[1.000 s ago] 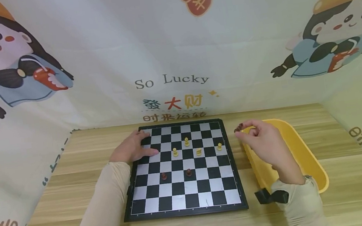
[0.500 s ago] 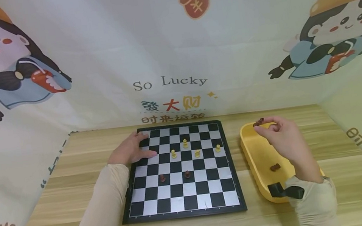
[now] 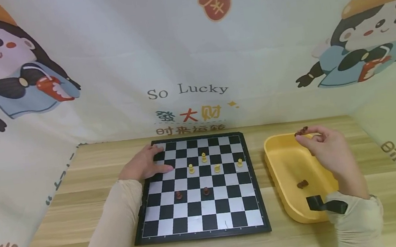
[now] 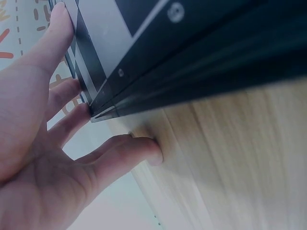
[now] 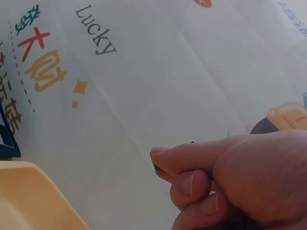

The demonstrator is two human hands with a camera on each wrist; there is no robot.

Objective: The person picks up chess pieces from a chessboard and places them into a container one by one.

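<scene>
My left hand (image 3: 144,163) rests at the upper left edge of the black-and-white chessboard (image 3: 202,223). In the left wrist view the board's dark rim (image 4: 201,72) lies beside the spread fingers, and one fingertip (image 4: 154,152) reaches down to the wooden tabletop. My right hand (image 3: 331,152) pinches a dark brown chess piece (image 3: 301,131) between thumb and index finger, above the far end of the yellow tray (image 3: 269,160). Its exact kind is too small to tell. In the right wrist view the fingers mostly hide it. Inside the tray lies brown chess material (image 3: 302,184), perhaps more than one piece.
On the board's far half stand several cream chess pieces, among them one (image 3: 204,157) farthest back. Two dark pieces, the left one (image 3: 179,195) and the right one (image 3: 206,191), stand nearer. A printed cloth backdrop (image 3: 269,68) rises behind the wooden table (image 3: 94,162).
My right hand has moved right, from the tray's left rim to above its far right part, with the brown piece still pinched. The left hand has stayed put.
</scene>
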